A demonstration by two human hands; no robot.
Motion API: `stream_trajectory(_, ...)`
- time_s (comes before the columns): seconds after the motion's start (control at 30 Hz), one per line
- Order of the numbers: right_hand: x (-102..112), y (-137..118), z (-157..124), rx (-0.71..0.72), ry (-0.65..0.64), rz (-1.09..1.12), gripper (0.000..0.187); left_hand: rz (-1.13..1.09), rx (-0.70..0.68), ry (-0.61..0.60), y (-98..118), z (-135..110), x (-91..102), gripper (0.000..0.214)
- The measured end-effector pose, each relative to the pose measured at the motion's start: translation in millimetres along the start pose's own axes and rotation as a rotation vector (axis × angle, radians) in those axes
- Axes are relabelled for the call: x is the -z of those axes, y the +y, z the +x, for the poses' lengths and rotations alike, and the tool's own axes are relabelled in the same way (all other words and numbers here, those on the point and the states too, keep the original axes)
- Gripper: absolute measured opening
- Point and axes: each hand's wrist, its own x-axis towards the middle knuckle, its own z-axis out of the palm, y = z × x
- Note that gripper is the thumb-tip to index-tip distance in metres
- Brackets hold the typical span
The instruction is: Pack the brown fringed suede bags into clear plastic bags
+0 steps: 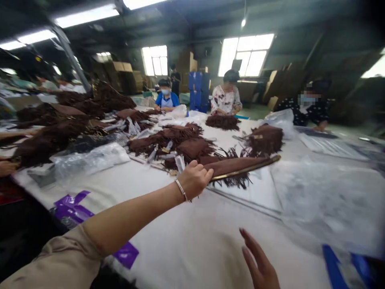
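Observation:
My left hand (194, 178), a bangle at its wrist, is stretched over the table with its fingers closed on one end of a brown fringed fabric piece (237, 164). A gold-toned zipper runs along the near edge of that piece, and dark fringe hangs beneath it. Low in the view, my right hand (258, 263) is partly cut off by the frame; its fingers are apart and hold nothing. Just beyond my left hand lies a heap of similar brown fringed pieces (192, 148) with clear plastic tags or wrappers among them.
Clear plastic bags (325, 196) cover the white table (180, 241) at right; another plastic bag (90, 160) lies left. Larger brown piles (84, 108) stand far left. Purple packaging (72, 208) is at the near left edge. Co-workers (226, 96) sit across; another person's hand (7, 166) shows at left.

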Motion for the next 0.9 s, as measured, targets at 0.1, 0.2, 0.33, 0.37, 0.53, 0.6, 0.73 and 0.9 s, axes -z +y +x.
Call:
stream_trajectory(0.1, 14.2, 21.3, -32.4, -0.1, -0.107, 0.038, 0.039, -0.072, -0.175, -0.091, 117.0, -40.2, -38.8, 0.033)
stream_trajectory(0.2, 26.2, 34.4, -89.7, -0.106, -0.259, 0.052, 0.029, -0.148, -0.161, -0.21, 202.7, -92.3, -73.7, 0.034)
stream_trajectory(0.33, 36.8, 36.6, -148.4, 0.082, -0.317, 0.085, 0.027, -0.176, -0.086, -0.279, 229.8, -128.7, -87.0, 0.037)
stream_trajectory(0.37, 38.5, 36.2, -151.1, 0.136, -0.285, 0.074, 0.03, -0.179, -0.078, -0.284, 227.2, -131.0, -84.9, 0.037)
stream_trajectory(0.53, 33.5, 39.8, -110.9, 0.375, -0.164, -0.285, 0.045, -0.159, -0.091, -0.275, 213.8, -140.0, -66.6, 0.032)
stream_trajectory(0.6, 25.1, 44.8, -96.7, 0.383, -0.165, -0.447, 0.051, -0.142, -0.065, -0.254, 211.3, -150.1, -58.6, 0.03)
stream_trajectory(0.73, 8.4, 51.3, -96.4, 0.344, -0.13, -0.544, 0.053, -0.141, 0.041, -0.227, 205.9, -174.6, -40.4, 0.025)
stream_trajectory(0.9, -6.3, 41.5, -99.4, 0.271, -0.078, -0.495, 0.054, -0.326, 0.178, -0.318, 209.7, -192.1, -28.6, 0.028)
